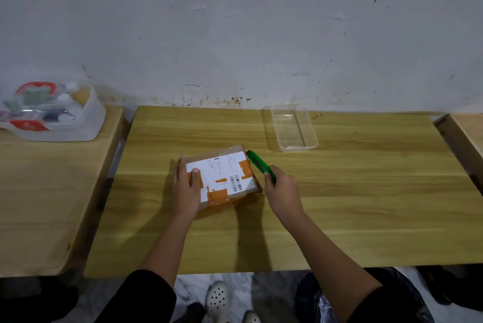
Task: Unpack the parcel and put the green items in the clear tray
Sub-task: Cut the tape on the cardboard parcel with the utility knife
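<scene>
A brown cardboard parcel (224,175) with a white shipping label and orange tape lies in the middle of the wooden table (339,205). My left hand (187,189) presses flat on the parcel's left side, thumb on the label. My right hand (283,192) grips a green utility knife (258,164), whose tip sits against the parcel's upper right corner. The clear tray (311,144) stands empty at the back right of the parcel, near the wall. The parcel is closed and its contents are hidden.
On a second table (39,192) to the left stands a white bin (78,129) holding several small items. A third table edge (465,129) shows at the far right. A wall runs behind the tables. Feet in white shoes (218,301) show below.
</scene>
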Demonstrator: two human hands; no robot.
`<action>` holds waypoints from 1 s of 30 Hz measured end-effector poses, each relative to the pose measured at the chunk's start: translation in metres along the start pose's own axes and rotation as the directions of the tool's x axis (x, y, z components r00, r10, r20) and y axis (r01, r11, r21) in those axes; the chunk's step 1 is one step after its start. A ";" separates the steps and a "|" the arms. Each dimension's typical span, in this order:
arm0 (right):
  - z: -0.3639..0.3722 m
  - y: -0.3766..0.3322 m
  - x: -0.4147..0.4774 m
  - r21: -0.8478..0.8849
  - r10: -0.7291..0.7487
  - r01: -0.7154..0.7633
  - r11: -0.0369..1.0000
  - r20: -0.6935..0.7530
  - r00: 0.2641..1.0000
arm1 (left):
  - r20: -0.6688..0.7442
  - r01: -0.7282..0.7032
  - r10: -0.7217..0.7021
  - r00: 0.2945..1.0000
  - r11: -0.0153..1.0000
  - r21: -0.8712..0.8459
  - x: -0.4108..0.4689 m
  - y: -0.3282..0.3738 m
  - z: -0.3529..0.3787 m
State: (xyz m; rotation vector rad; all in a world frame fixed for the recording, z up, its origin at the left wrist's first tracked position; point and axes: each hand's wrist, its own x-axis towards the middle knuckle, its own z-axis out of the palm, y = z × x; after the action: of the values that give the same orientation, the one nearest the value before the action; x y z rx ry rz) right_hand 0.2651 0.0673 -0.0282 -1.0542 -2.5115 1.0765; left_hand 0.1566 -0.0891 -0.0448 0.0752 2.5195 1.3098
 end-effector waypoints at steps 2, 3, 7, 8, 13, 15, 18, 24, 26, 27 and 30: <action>-0.001 0.001 -0.002 0.000 -0.006 0.006 1.000 0.000 1.000 | -0.006 -0.001 0.001 1.000 1.000 0.020 -0.001 0.002 0.000; -0.002 0.001 -0.003 0.007 -0.012 0.012 1.000 -0.005 1.000 | -0.006 0.000 0.000 1.000 1.000 0.028 -0.001 0.002 0.000; -0.004 -0.002 -0.002 0.023 -0.034 0.034 0.999 -0.025 0.999 | -0.009 -0.005 0.005 1.000 1.000 0.014 0.000 0.000 0.002; -0.004 -0.003 -0.001 0.020 -0.037 0.037 0.999 -0.026 0.999 | -0.006 -0.005 0.005 1.000 1.000 -0.003 0.001 -0.001 0.002; -0.002 -0.006 0.001 0.028 -0.023 0.024 0.999 -0.015 1.000 | 0.005 -0.007 0.007 1.000 1.000 -0.030 0.005 -0.008 0.004; -0.001 -0.007 0.002 0.034 -0.021 0.021 0.999 -0.019 1.000 | 0.001 -0.011 0.011 1.000 0.999 -0.038 0.005 -0.008 0.004; -0.001 -0.010 0.003 0.040 -0.020 0.021 0.999 -0.021 1.000 | -0.012 0.001 -0.001 1.000 1.000 -0.031 0.003 -0.006 0.005; 0.002 -0.015 0.005 0.011 0.007 -0.007 1.000 -0.007 1.000 | -0.009 0.001 -0.002 1.000 0.999 -0.050 0.003 -0.010 0.006; 0.002 -0.017 0.005 -0.004 0.014 -0.014 1.000 0.001 1.000 | -0.006 0.009 -0.010 1.000 0.999 -0.051 0.004 -0.009 0.007; 0.001 -0.018 0.006 -0.019 0.014 -0.014 1.000 0.007 1.000 | -0.009 0.012 -0.012 1.000 0.999 -0.042 0.004 -0.009 0.008; -0.003 -0.025 0.010 -0.105 0.012 -0.007 0.994 0.046 0.999 | -0.029 0.022 -0.023 0.999 1.000 -0.010 0.002 -0.004 0.008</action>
State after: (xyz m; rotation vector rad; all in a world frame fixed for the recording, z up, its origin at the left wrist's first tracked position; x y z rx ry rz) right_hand 0.2462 0.0640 -0.0099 -1.0805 -2.6284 0.9928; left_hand 0.1576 -0.0847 -0.0524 0.0258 2.5304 1.3233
